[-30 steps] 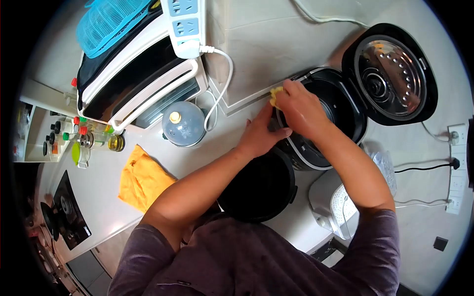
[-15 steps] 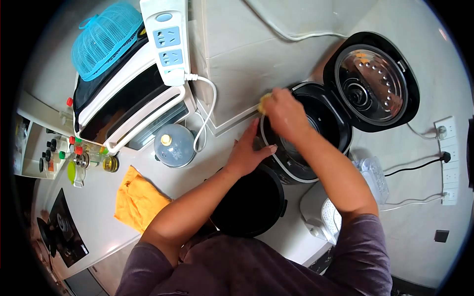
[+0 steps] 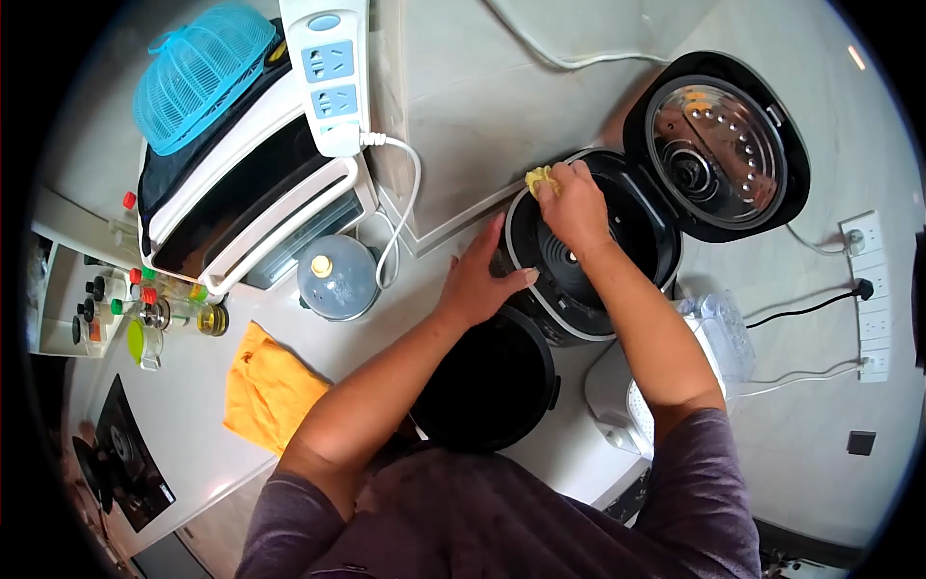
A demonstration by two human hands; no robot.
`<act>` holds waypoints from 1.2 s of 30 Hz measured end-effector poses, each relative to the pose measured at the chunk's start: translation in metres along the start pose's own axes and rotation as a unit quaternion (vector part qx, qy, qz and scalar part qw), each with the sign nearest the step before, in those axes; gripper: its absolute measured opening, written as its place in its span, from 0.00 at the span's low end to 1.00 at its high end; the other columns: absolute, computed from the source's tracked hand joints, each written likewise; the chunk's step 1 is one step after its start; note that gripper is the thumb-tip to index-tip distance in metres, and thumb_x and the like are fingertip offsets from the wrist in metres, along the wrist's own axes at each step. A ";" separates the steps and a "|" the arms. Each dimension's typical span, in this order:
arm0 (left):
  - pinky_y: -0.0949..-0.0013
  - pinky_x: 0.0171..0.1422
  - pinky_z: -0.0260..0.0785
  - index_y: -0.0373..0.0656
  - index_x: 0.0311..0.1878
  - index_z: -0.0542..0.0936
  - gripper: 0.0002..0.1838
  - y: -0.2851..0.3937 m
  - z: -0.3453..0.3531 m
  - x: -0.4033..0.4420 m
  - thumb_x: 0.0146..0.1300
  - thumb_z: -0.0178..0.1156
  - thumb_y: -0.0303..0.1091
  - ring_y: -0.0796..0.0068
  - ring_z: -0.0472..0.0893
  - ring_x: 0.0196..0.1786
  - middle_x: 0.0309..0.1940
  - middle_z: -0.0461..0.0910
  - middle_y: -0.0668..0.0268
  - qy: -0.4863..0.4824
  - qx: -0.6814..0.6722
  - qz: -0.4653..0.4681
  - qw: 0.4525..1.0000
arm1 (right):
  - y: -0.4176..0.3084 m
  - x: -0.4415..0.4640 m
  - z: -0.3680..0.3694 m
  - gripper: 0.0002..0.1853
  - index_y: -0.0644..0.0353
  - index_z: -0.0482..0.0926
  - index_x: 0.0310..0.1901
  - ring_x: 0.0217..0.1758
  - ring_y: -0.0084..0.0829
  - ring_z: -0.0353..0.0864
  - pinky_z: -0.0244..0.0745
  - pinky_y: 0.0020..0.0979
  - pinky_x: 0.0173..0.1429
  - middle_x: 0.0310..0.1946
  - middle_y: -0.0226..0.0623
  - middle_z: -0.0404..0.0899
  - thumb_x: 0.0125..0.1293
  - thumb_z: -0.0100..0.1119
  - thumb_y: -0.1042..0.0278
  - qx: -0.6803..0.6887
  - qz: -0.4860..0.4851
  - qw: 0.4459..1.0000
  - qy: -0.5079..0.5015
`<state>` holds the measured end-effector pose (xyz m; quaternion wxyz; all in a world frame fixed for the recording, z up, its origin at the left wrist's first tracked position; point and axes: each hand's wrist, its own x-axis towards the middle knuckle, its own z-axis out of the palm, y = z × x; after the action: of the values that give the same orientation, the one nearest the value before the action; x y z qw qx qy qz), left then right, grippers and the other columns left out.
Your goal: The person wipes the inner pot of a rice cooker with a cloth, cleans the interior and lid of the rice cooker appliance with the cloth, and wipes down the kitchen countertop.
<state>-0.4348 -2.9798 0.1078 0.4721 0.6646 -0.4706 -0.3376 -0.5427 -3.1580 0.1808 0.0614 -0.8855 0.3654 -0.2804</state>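
A black rice cooker stands on the counter with its lid raised and its heating plate showing inside. My right hand is closed on a crumpled yellow cloth and rests over the cooker's rim. My left hand lies against the cooker's outer side, thumb and fingers apart. Just in front of my body sits the black inner pot, separate from the cooker.
An orange cloth lies to the left, near a grey domed jar. Behind it are a white toaster oven and a power strip. A white appliance stands at the right, below wall sockets. Several bottles are far left.
My right hand and the yellow cloth have shifted a little right along the rim, from outside the cooker's edge onto it. My left hand stays at the cooker's side.
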 end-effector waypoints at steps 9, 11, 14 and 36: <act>0.30 0.90 0.47 0.54 0.92 0.54 0.65 0.001 -0.015 0.007 0.58 0.80 0.63 0.52 0.64 0.89 0.89 0.62 0.57 -0.045 -0.004 0.007 0.999 | -0.036 -0.012 -0.037 0.07 0.63 0.87 0.45 0.55 0.53 0.86 0.85 0.50 0.59 0.50 0.48 0.82 0.70 0.63 0.71 -0.062 -0.124 0.980 -0.141; 0.41 0.91 0.52 0.50 0.92 0.54 0.67 0.006 -0.028 0.006 0.56 0.82 0.60 0.51 0.65 0.89 0.89 0.62 0.53 -0.080 0.003 0.054 0.995 | -0.033 -0.015 -0.045 0.08 0.62 0.88 0.46 0.55 0.52 0.86 0.85 0.50 0.58 0.50 0.47 0.81 0.70 0.65 0.71 -0.055 -0.156 0.975 -0.146; 0.54 0.92 0.54 0.45 0.92 0.52 0.69 0.000 -0.036 0.016 0.55 0.85 0.53 0.54 0.62 0.90 0.90 0.60 0.51 -0.101 0.008 0.076 0.992 | -0.029 -0.011 -0.047 0.09 0.61 0.89 0.48 0.54 0.52 0.86 0.85 0.49 0.58 0.50 0.46 0.81 0.70 0.66 0.70 -0.038 -0.169 0.974 -0.145; 0.61 0.80 0.68 0.36 0.83 0.73 0.43 0.037 -0.046 0.034 0.83 0.58 0.65 0.61 0.78 0.77 0.75 0.81 0.56 -0.080 -0.177 -0.168 0.966 | -0.047 -0.008 -0.096 0.14 0.49 0.91 0.47 0.57 0.44 0.82 0.80 0.44 0.56 0.47 0.36 0.78 0.62 0.68 0.76 -0.069 -0.283 0.887 -0.359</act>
<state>-0.3939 -3.0023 0.1571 0.4792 0.6106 -0.3215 -0.5424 -0.5702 -3.1093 0.2717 0.0452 -0.9935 0.0705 0.0771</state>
